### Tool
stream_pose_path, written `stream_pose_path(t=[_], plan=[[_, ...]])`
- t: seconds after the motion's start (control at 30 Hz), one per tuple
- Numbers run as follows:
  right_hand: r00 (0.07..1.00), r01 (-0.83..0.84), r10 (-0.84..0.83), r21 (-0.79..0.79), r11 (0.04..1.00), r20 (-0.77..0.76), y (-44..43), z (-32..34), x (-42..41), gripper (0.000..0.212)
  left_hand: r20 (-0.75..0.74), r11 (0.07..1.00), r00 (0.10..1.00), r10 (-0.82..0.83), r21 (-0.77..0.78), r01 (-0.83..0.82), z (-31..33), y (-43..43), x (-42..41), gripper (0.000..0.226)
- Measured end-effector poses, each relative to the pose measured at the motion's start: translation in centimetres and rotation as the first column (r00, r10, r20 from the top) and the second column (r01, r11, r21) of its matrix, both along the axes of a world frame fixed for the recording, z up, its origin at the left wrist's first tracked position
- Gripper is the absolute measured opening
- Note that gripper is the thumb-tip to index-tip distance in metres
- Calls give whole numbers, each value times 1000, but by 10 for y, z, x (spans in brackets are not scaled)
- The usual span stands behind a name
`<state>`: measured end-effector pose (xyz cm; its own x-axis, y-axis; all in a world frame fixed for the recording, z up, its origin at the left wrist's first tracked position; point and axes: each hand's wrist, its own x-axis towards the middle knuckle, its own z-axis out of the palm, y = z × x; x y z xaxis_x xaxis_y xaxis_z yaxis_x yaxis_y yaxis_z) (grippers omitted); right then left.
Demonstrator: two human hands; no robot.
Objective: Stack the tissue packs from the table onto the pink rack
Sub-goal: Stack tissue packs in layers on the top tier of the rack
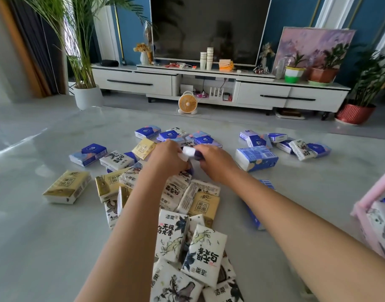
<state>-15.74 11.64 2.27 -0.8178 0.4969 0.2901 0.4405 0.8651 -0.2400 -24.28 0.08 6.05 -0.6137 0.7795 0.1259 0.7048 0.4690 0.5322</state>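
Many tissue packs in blue, gold and white ink-print wrappers lie scattered on the pale marble table [45, 225]. Both arms reach out over the pile. My left hand [165, 159] and my right hand [215, 162] meet at the middle and together grip a blue and white tissue pack [191, 154], one hand at each end. A larger blue pack [256, 158] lies just right of my right hand. The pink rack [366, 203] shows at the right edge, with white and blue packs inside it.
Beyond the table edge is a grey floor with a small orange fan [187, 102], a white TV cabinet [263, 92] under a dark screen, and potted plants [84, 83] at left and right. A second cluster of blue packs [285, 142] lies at the table's far right.
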Motion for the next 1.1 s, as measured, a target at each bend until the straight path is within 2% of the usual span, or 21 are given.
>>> stream_pose_path(t=[0.1, 0.17, 0.27, 0.33, 0.4, 0.47, 0.53, 0.6, 0.63, 0.73, 0.77, 0.8, 0.87, 0.9, 1.0, 1.07, 1.1], plan=[[964, 17, -89, -277, 961, -251, -10, 31, 29, 17, 64, 988, 998, 16, 155, -26, 28, -5, 11, 21], [911, -18, -137, -368, 930, -390, -19, 61, 58, 22, 50, 963, 999, 16, 268, -29, 55, -8, 22, 30], [824, -53, -148, -335, 941, -547, -34, 107, 113, 12, 66, 920, 997, -40, 392, 11, 91, -13, 48, 39], [766, -62, -128, -270, 961, -630, -44, 137, 156, 13, 243, 873, 955, -171, 488, 32, 109, -11, 71, 36], [723, -59, -112, -223, 973, -682, -53, 166, 203, 26, 393, 829, 878, -275, 559, 10, 124, -5, 102, 31], [667, -57, -150, -251, 966, -730, -55, 190, 251, 37, 427, 816, 854, -298, 578, -4, 135, 7, 134, 33], [581, -29, -257, -336, 942, -772, -45, 205, 296, 34, 439, 814, 843, -310, 580, -3, 142, 20, 166, 38], [545, 76, -413, -447, 891, -730, -27, 207, 331, 27, 517, 808, 783, -345, 589, -33, 146, 34, 194, 38], [550, 136, -500, -518, 844, -670, -16, 203, 344, 26, 579, 801, 723, -376, 595, -59, 147, 40, 208, 37], [551, 240, -675, -681, 692, -491, 11, 187, 366, 21, 710, 744, 420, -565, 659, -113, 151, 52, 246, 29], [567, 255, -693, -705, 661, -445, 16, 183, 369, 20, 717, 736, 347, -604, 669, -103, 152, 53, 256, 27], [607, 262, -692, -723, 639, -390, 18, 180, 369, 17, 723, 740, 311, -617, 667, -84, 152, 55, 265, 25], [704, 289, -651, -723, 627, -283, 19, 175, 365, 13, 738, 760, 298, -606, 647, -56, 152, 57, 277, 22], [724, 324, -642, -697, 639, -253, 23, 170, 364, 18, 738, 767, 313, -598, 640, -44, 151, 58, 282, 21], [739, 494, -657, -542, 680, -151, 27, 159, 361, 36, 705, 792, 455, -545, 611, 1, 147, 61, 291, 17], [758, 598, -652, -367, 712, -29, 26, 158, 364, 24, 653, 787, 554, -516, 616, 7, 141, 64, 298, 16], [765, 610, -644, -298, 735, -23, 23, 159, 366, 20, 636, 776, 572, -517, 631, -1, 139, 65, 301, 17]])
